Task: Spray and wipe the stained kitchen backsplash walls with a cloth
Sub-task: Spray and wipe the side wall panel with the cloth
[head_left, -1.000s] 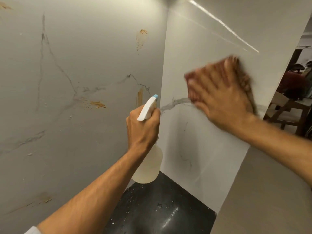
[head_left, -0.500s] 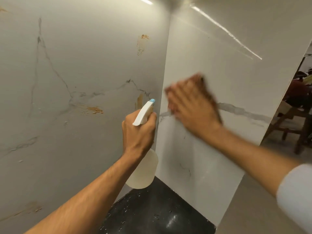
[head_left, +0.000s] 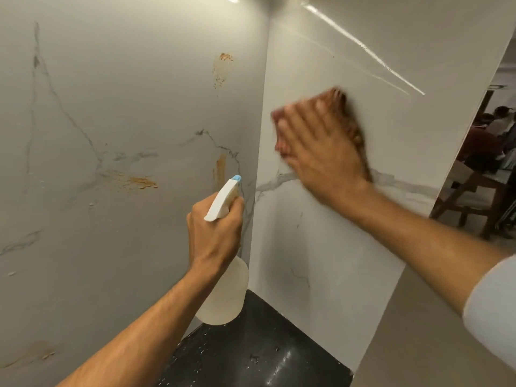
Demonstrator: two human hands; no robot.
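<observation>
Two white marble backsplash walls meet in a corner. My right hand (head_left: 321,152) lies flat on the right wall (head_left: 349,247), pressing a brown cloth (head_left: 353,127) that is mostly hidden under my blurred fingers. My left hand (head_left: 215,233) grips the neck of a white spray bottle (head_left: 226,297), whose blue-tipped nozzle points toward the corner. The left wall (head_left: 111,93) carries orange-brown stains: one high up (head_left: 222,68), one streak near the corner (head_left: 220,170), one smear at mid height (head_left: 134,182) and a faint one low down (head_left: 42,353).
A black speckled countertop (head_left: 251,356) runs below the corner. The right wall ends at an edge, with a beige panel (head_left: 418,344) in front of it. Beyond the edge stand wooden chairs (head_left: 472,191) and seated people (head_left: 491,129).
My right hand with the cloth has swept left and down across the right wall, then back up and to the right. The left hand keeps the bottle in about the same place.
</observation>
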